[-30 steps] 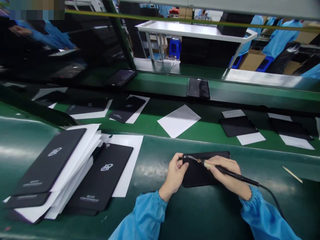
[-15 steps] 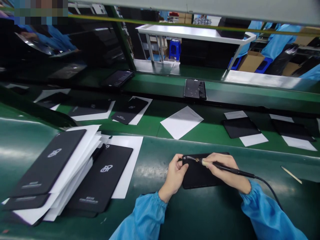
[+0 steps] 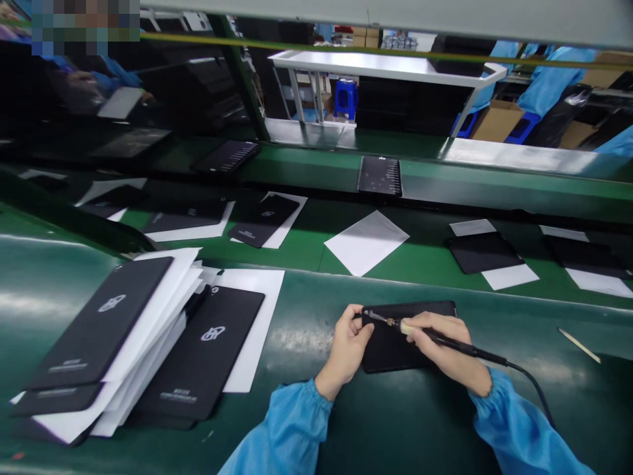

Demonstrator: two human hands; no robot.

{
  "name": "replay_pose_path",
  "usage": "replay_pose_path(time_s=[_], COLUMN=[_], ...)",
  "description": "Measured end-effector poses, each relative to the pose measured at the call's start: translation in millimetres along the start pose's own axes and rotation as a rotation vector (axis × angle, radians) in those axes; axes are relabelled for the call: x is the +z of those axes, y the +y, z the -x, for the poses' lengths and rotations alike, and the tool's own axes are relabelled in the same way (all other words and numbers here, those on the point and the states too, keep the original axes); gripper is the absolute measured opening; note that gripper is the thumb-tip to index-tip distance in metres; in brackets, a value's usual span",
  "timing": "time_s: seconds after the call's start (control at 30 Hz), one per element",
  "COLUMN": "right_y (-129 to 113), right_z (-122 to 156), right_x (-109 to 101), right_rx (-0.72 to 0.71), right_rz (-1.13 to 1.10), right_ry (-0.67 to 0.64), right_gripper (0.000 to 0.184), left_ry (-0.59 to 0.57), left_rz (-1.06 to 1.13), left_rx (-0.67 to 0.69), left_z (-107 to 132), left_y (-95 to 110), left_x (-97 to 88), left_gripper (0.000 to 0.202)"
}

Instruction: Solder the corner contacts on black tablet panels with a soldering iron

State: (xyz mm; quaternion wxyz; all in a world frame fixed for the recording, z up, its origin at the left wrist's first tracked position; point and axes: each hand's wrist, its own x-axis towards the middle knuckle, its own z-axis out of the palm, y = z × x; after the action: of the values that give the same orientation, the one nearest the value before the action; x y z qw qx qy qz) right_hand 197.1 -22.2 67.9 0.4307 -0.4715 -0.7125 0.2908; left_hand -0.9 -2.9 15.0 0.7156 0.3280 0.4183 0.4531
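A black flat tablet panel [image 3: 393, 354] lies on the green bench in front of me, its upper left corner pinched by my left hand [image 3: 347, 346], thumb on its face and fingers at the edge. My right hand [image 3: 448, 343] is wrapped round a soldering iron [image 3: 462, 346] by its pale collar and black handle. The iron points left, and its tip is at a small light spot in that same corner, close to my left fingers. Whether the tip touches cannot be made out. A black cord runs from the handle to the lower right.
Left of me, black panels [image 3: 212, 336] with white sheets are stacked loosely. A conveyor [image 3: 316, 254] beyond carries several panels on white paper and one bare sheet [image 3: 366, 244]. A thin pale stick [image 3: 579, 345] lies at right. Blue-sleeved people work farther back.
Panels and sheets on the near conveyor have shifted slightly right, while those on the far belt moved left. My hands keep nearly the same place, the iron's tip staying at the panel's corner.
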Motion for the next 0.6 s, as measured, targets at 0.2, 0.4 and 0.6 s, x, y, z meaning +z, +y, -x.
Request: replay_pose_path(time_s=[0.2,0.4,0.6], right_y=[-2,0,5], right_z=[-3,5,26], right_x=[4,5,10], right_rx=[0.024,-0.011,0.008], right_rz=[0.010,0.056,0.101], right_ry=[-0.010,0.034,0.207], right_gripper=[0.015,0.012,0.014], left_ry=[0.005,-0.001,0.001], left_rz=[-0.009,0.010,0.027], left_rx=[0.006,0.002,0.013], left_z=[1,1,-1], left_y=[1,0,0], left_x=[0.4,-0.6,0.8], left_gripper=[0.029,0.032,0.034])
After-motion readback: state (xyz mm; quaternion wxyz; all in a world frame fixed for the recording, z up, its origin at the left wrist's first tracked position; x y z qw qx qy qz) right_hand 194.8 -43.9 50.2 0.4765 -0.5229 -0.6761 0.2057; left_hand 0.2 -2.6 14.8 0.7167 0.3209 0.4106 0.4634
